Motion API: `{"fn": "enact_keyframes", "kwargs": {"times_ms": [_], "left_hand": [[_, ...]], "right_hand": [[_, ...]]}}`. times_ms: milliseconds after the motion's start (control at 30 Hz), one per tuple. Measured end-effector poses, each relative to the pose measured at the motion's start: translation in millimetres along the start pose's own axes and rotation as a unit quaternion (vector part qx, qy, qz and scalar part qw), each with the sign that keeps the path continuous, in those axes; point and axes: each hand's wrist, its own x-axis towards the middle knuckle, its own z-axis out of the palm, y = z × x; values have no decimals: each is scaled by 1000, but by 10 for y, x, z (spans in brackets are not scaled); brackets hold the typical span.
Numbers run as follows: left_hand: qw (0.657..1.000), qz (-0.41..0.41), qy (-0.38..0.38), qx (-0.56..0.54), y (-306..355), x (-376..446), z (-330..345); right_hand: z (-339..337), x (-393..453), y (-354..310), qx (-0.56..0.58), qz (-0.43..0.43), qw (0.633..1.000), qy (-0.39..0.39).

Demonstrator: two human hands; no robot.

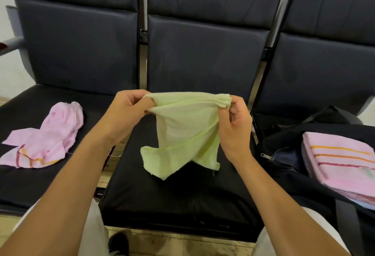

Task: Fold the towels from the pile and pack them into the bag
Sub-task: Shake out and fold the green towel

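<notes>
Green towel [182, 132] hangs above the middle seat [162, 201], its top edge stretched 9-to-3 between left hand [129, 109] and right hand [235, 120], both pinching corners; bag [288, 166] lies at 3 o'clock, nearer the right hand.

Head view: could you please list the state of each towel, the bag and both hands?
green towel: unfolded, held up above the middle seat
left hand: pinching its top left corner
right hand: pinching its top right corner
pink towel: crumpled, on the left seat
folded pink towel: lying flat in the bag
bag: unzipped, open
</notes>
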Motion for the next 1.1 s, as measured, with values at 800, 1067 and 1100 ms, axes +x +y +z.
{"fn": "enact_keyframes", "kwargs": {"times_ms": [800, 1067, 1100], "left_hand": [[997, 36, 51, -47, -79, 23, 248], [973, -80, 69, -203, -26, 10, 254], [971, -90, 73, -211, -33, 13, 250]], "right_hand": [[-14, 50, 28, 92, 223, 968, -69], [-73, 12, 4, 155, 400, 877, -216], [-78, 2, 0, 143, 412, 866, -245]]}}
